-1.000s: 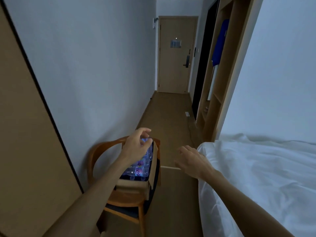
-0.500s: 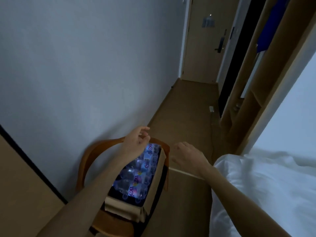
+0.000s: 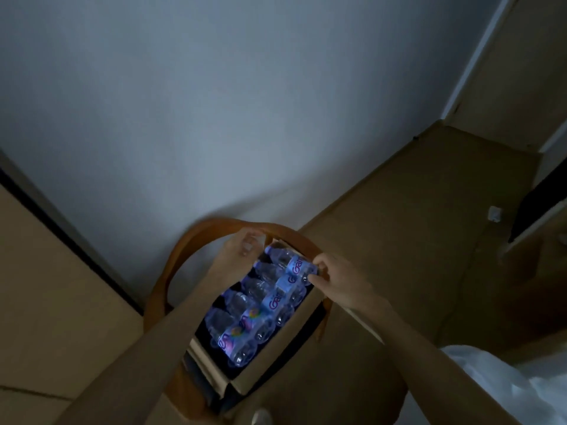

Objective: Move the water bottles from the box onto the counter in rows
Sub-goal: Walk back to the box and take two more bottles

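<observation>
— On the wooden chair by the wall sits your open cardboard box, with the water bottles lying on their sides in it, packed side by side, labels up.

— And my hands?

— Your right hand is at the far end of the box, its fingers curled round the base of the farthest bottle; thumb and fingertips pinch it, the rest of the hand only loosely closed. That bottle lies slightly higher than its neighbours, tilted across the box's far edge.

— The left?

— Your left hand is at the cap end of that same bottle, against the chair's curved back. Its fingers are bent inward, but whether they actually grip the cap, you cannot tell from here; the light is too dim and the hand blurred.

— Anything else around?

— White bedding at lower right, brown floor beyond the chair.
</observation>
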A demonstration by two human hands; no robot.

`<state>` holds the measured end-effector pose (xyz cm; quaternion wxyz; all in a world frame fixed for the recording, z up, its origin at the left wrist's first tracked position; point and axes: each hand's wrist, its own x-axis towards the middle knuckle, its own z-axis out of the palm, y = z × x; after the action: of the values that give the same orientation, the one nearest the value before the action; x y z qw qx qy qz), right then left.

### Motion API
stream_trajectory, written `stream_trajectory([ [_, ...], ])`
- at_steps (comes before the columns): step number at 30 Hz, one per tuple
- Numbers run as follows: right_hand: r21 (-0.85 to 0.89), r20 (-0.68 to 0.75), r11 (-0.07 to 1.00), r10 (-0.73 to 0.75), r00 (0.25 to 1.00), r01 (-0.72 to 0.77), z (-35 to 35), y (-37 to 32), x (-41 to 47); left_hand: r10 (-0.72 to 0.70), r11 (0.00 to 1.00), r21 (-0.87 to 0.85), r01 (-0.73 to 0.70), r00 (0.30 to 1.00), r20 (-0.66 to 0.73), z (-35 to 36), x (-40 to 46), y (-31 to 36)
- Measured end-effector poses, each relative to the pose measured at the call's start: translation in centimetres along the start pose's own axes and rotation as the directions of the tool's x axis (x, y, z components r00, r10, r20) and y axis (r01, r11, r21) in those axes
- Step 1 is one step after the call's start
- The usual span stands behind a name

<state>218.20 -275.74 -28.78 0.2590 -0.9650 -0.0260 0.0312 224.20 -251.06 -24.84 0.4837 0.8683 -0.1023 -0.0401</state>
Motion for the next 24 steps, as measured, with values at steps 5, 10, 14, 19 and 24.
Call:
stream_trajectory([
  [5, -0.007, 0.101, 0.999, -0.050, 0.994, 0.051, 2.0, 2.2, 6.4, -0.205, 0.979, -0.032, 0.203, 0.976, -0.072, 1.4, 3.3, -4.0],
  [10, -0.028, 0.207, 0.997, -0.070, 0.976, 0.077, 3.9, 4.3, 12.5, -0.321, 0.947, -0.026, 0.320, 0.944, -0.080, 3.2, 7.8, -8.7],
  [14, -0.019, 0.301, 0.997, -0.060, 0.952, 0.069, 5.2, 5.9, 16.4, -0.442, 0.897, 0.027, 0.442, 0.897, 0.015, 4.9, 11.0, -12.4],
  [19, -0.018, 0.368, 0.998, -0.047, 0.929, 0.058, 6.5, 7.2, 19.2, -0.592, 0.806, 0.109, 0.582, 0.789, 0.166, 6.6, 13.4, -15.8],
  [24, -0.030, 0.443, 0.998, -0.033, 0.896, 0.052, 7.1, 8.1, 21.4, -0.663, 0.747, 0.158, 0.645, 0.709, 0.239, 8.2, 14.6, -17.9],
])
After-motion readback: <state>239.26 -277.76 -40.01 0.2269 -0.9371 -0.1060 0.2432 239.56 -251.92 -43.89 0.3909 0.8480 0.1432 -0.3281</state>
